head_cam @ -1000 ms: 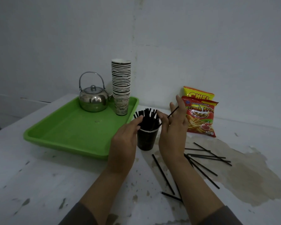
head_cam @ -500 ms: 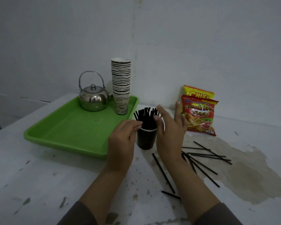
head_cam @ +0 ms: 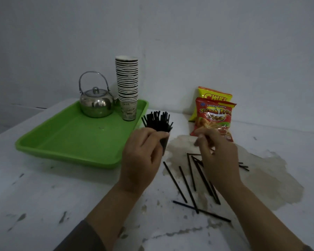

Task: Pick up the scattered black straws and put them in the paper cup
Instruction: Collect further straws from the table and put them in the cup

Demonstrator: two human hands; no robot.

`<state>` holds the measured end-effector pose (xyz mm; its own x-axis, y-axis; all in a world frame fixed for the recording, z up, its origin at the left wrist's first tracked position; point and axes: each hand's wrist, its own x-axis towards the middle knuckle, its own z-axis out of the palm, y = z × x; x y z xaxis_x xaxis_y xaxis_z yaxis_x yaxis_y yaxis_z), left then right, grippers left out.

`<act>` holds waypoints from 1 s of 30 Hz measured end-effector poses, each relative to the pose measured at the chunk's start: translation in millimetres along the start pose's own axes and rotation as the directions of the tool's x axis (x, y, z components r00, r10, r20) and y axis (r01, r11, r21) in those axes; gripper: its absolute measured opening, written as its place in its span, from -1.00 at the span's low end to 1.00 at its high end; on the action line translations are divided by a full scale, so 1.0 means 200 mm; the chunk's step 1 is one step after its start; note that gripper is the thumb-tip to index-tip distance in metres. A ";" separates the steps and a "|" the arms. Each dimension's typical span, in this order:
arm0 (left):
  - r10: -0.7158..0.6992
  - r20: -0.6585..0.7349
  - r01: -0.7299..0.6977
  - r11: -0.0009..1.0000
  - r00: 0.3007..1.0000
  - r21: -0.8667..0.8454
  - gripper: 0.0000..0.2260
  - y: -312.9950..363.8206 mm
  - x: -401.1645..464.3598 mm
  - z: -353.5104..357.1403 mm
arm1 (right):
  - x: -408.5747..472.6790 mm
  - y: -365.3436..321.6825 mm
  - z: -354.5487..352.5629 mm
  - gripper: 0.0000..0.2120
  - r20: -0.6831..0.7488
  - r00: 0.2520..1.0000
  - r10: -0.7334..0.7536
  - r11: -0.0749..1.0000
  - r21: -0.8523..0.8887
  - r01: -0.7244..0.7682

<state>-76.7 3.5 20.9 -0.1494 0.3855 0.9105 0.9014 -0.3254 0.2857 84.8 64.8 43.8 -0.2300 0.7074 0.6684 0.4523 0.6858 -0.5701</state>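
Observation:
A dark paper cup stands on the white table just right of the green tray, with a bunch of black straws sticking up out of it. My left hand grips the cup from the left, fingers curled round its side. Several loose black straws lie scattered on the table to the right of the cup and nearer to me. My right hand hovers over them, blurred, its fingers loosely curled downward with no straw visible in it. It hides parts of some straws.
A green tray at the left holds a steel kettle and a tall stack of paper cups. Two snack bags lean on the wall behind my right hand. A brownish stain spreads over the table at the right.
My right hand put its straw into the cup, then moved right and down over the scattered straws. My left hand closed round the cup.

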 end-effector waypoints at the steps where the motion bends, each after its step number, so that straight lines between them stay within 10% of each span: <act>1: 0.030 0.037 -0.029 0.999 0.999 -0.028 -0.81 0.03 -0.01 0.01 | -0.06 0.03 -0.03 -0.88 0.072 0.997 -0.001 0.999 -0.053 0.005; 12: 0.037 0.717 0.083 0.988 0.696 -0.132 -0.81 0.10 -0.08 0.05 | -0.37 0.07 -0.23 -0.84 0.660 0.751 0.007 0.912 -0.313 0.267; 19: 0.008 0.868 0.173 0.979 0.497 -0.108 -0.74 0.01 -0.08 0.05 | -0.39 0.08 -0.22 -0.82 0.690 0.724 -0.001 0.855 -0.375 0.359; 30: 0.006 0.833 0.166 0.979 0.554 -0.118 -0.83 0.04 -0.07 0.05 | -0.36 0.08 -0.27 -0.89 0.628 0.763 0.155 0.921 -0.371 0.118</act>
<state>-63.8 4.1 8.0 0.2615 0.9303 0.2571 0.8095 -0.3565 0.4666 154.9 16.5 12.6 -0.6465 0.7532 0.1214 0.7089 0.6519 -0.2693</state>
